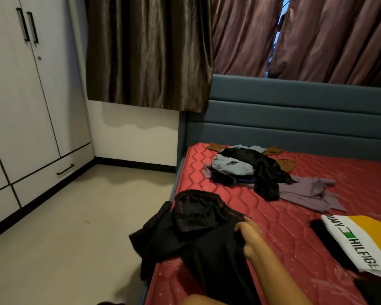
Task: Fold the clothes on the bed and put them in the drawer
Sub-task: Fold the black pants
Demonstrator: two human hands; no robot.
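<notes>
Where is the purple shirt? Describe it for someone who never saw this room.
On the red mattress, look toward the blue headboard for the heap of clothes. The purple shirt lies spread at the heap's right edge, the only lilac piece, its corner under a black garment.

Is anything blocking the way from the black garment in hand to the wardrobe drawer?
Nothing visible: bare floor lies between the black garment, gripped by the right hand, and the drawer. The drawer is closed.

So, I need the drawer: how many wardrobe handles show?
3: two vertical handles on the tall doors, one horizontal handle on the low drawer. Others may be out of frame.
</notes>
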